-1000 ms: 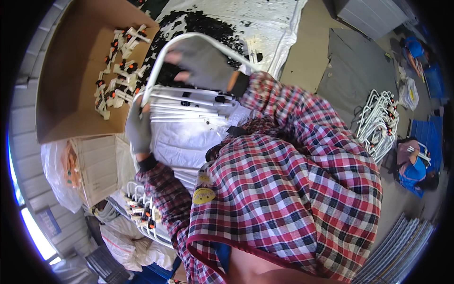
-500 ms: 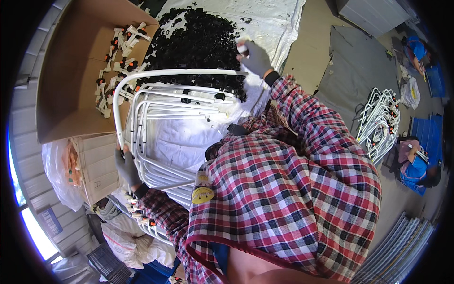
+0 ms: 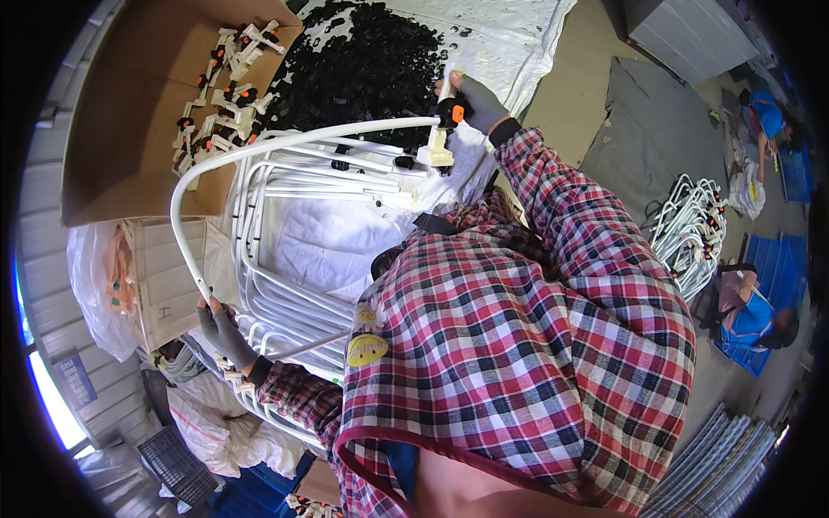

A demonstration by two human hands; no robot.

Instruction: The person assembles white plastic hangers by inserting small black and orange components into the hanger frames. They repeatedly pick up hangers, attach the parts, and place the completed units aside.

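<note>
Left hand, gloved, clamps the near end of the bent white tube; right hand pinches a white-and-orange clip fitting at its far end, steadying the arc above the stacked tube frames, black parts heap beyond.

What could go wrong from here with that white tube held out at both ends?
1. The bent white tube is gripped only at its ends, by the left hand and right hand; it may swing and knock the stacked white frames beneath.
2. The right hand works beside the white connector, directly over the pile of black parts; a dropped piece could get lost there.
</note>
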